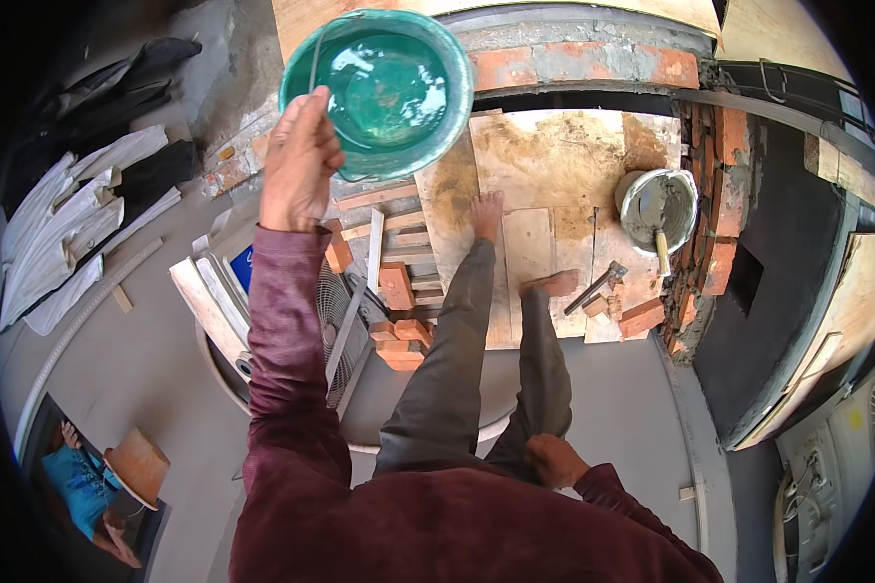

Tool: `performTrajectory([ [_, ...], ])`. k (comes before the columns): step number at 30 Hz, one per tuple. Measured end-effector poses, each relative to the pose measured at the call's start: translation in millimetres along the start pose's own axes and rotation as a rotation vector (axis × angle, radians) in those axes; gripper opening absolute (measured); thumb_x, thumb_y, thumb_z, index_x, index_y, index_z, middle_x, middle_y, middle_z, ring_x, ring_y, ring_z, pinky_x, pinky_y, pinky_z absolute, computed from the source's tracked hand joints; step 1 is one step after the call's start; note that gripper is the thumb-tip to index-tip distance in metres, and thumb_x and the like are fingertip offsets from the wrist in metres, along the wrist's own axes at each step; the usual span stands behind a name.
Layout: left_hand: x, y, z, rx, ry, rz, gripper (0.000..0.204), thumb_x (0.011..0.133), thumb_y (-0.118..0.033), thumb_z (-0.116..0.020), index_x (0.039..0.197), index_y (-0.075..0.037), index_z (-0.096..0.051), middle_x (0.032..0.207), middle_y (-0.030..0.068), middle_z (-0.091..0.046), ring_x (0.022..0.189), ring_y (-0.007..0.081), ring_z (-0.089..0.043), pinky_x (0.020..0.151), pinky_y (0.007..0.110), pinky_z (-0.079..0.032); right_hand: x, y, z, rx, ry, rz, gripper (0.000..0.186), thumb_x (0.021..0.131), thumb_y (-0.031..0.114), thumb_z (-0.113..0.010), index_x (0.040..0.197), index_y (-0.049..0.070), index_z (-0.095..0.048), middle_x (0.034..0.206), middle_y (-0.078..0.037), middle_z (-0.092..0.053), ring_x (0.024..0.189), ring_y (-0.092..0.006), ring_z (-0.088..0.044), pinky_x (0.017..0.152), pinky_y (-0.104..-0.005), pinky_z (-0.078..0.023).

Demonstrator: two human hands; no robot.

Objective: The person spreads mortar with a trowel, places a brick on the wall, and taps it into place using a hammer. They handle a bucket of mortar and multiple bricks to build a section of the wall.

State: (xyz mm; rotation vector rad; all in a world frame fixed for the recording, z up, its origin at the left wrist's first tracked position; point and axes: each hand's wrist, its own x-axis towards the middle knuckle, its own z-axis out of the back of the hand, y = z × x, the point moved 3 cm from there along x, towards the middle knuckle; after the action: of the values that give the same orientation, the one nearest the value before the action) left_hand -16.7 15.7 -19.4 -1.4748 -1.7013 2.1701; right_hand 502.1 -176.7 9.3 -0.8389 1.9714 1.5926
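- So, far left: crumpled white sheeting (83,199) lay beside dark material (131,83).
- Below that, another person in a blue shirt (76,483) stood next to an orange-brown bucket (138,464).
- Left hand (301,146): raised, fingers closed around the wire handle of the green bucket (399,161).
- Green bucket: hung from that hand, top center-left, clear liquid inside, above the boards' left edge.
- Fan (333,335) sat under the left forearm; loose bricks (396,287) were stacked just right of it.
- Bare feet stood on stained plywood boards (564,160).
- Right hand (556,460): low by the right thigh, fingers curled; couldn't tell if it held anything.
- Hammer (595,289) lay on the boards near the right foot.
- Pale bucket (634,201): held gray mix, with a wooden-handled tool (662,255) leaning over its rim.
- Far right: brick edge (730,199), then a white appliance (836,476).
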Motion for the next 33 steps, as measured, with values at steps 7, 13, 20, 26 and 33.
performTrajectory([
  [7, 19.1, 18.7, 130.6, -0.102, -0.209, 0.151, 0.031, 0.097, -0.033, -0.062, 0.076, -0.019, -0.045, 0.062, -0.0069, -0.028, 0.055, 0.0068, -0.030, 0.053, 0.024, -0.032, 34.5, -4.0, -2.6, -0.004, 0.016, -0.026, 0.013, 0.090, 0.017, -0.055, 0.091, 0.004, -0.055, 0.089, -0.018, -0.058, 0.091, -0.0381, -0.057, 0.080, -0.0456, -0.046],
  [13, 38.5, 102.7, 201.1, -0.157, -0.398, 0.343, 0.041, 0.094, -0.042, -0.063, 0.069, -0.020, -0.040, 0.060, -0.0057, -0.026, 0.054, 0.0105, -0.032, 0.058, 0.030, -0.040, 36.2, -6.9, 1.1, 0.037, 0.031, -0.066, 0.016, 0.090, 0.020, -0.055, 0.091, 0.004, -0.055, 0.088, -0.018, -0.058, 0.091, -0.0378, -0.057, 0.080, -0.0459, -0.046],
  [20, 65.1, 210.1, 240.0, -0.427, -0.524, 0.456, 0.045, 0.094, -0.042, -0.062, 0.066, -0.019, -0.037, 0.056, -0.0030, -0.027, 0.054, 0.0145, -0.036, 0.074, 0.043, -0.047, 42.8, -0.1, 3.4, 0.009, 0.095, -0.124, 0.024, 0.087, 0.027, -0.058, 0.088, 0.003, -0.057, 0.087, -0.018, -0.060, 0.089, -0.0390, -0.057, 0.079, -0.0478, -0.047],
  [26, 90.9, 272.5, 249.4, -0.417, -0.558, 0.479, 0.041, 0.094, -0.040, -0.062, 0.068, -0.019, -0.038, 0.058, -0.0033, -0.029, 0.055, 0.0150, -0.037, 0.078, 0.042, -0.046, 46.0, 16.3, 4.1, -0.146, 0.094, -0.029, 0.024, 0.086, 0.030, -0.064, 0.094, 0.007, -0.062, 0.089, -0.013, -0.062, 0.089, -0.0350, -0.059, 0.082, -0.0457, -0.047],
  [33, 109.5, 316.7, 260.6, -0.423, -0.530, 0.408, 0.024, 0.093, -0.042, -0.065, 0.094, -0.022, -0.052, 0.062, -0.0036, -0.038, 0.056, 0.0140, -0.042, 0.069, 0.037, -0.047, 51.7, 7.7, -5.2, -0.273, 0.132, 0.017, 0.018, 0.083, 0.023, -0.065, 0.096, 0.011, -0.064, 0.091, -0.009, -0.063, 0.088, -0.0311, -0.060, 0.080, -0.0429, -0.048],
])
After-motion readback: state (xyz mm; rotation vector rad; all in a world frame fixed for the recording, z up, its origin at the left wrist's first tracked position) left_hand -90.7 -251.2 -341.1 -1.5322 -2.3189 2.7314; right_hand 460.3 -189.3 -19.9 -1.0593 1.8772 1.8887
